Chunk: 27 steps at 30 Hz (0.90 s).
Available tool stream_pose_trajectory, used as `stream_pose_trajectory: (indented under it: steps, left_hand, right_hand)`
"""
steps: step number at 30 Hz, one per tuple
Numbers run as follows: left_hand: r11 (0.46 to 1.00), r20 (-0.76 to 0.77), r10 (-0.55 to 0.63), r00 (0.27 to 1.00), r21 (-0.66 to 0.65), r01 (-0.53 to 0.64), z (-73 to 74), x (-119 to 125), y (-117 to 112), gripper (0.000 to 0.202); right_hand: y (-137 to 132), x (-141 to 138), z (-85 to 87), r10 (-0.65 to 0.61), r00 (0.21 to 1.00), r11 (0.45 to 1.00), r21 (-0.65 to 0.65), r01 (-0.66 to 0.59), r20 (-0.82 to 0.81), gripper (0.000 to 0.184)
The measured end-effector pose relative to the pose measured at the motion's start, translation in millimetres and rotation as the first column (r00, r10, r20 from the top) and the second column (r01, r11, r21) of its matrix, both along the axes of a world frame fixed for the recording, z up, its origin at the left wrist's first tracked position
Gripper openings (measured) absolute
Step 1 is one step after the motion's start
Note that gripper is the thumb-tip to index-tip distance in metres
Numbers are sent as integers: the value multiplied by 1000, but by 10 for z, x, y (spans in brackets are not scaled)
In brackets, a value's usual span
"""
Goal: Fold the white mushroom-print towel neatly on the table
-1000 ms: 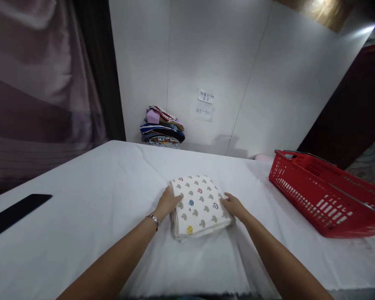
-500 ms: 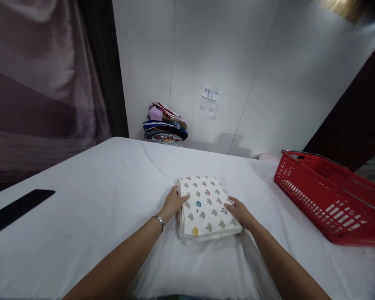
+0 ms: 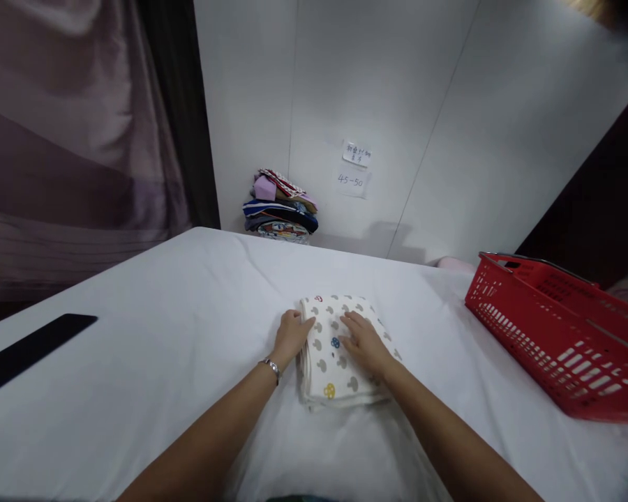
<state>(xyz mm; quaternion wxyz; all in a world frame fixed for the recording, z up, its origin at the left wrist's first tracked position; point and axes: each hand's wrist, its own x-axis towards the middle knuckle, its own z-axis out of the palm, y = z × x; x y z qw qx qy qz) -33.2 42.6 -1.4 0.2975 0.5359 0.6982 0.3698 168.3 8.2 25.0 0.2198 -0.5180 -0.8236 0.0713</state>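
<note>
A folded white cloth (image 3: 331,376) printed with small grey and coloured shapes lies in the middle of the white-covered table (image 3: 162,335). My left hand (image 3: 292,333), a watch on its wrist, rests against the cloth's left edge with fingers loosely curled over it. My right hand (image 3: 363,343) lies flat on top of the cloth, fingers stretched out and pressing down.
A red plastic basket (image 3: 555,335) stands on the table at the right. A black flat strip (image 3: 28,348) lies at the left edge. A stack of folded colourful clothes (image 3: 281,209) sits against the white wall, beside paper notes (image 3: 354,167).
My right hand has moved from the cloth's right edge onto its top, towards the middle. The left hand stays at the left edge. The view has shifted slightly.
</note>
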Motion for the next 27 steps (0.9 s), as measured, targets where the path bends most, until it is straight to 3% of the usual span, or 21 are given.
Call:
stream_pose_trajectory:
  steps: [7, 11, 17, 27]
  left_hand:
    - [1000, -76, 7, 997, -21, -9, 46, 21, 192, 46]
    - [999, -90, -21, 996, -47, 17, 52, 23, 266, 45]
    - [994, -71, -73, 995, -92, 67, 46, 11, 310, 39]
    - [993, -26, -97, 995, -76, 95, 57, -18, 344, 37]
  right_hand:
    - [261, -224, 62, -13, 995, 995, -98, 22, 94, 46]
    - [362, -271, -53, -55, 986, 982, -169, 82, 156, 47]
    - [364, -294, -264, -92, 969, 989, -95, 116, 228, 47]
    - [355, -291, -268, -91, 963, 990, -86, 116, 254, 47]
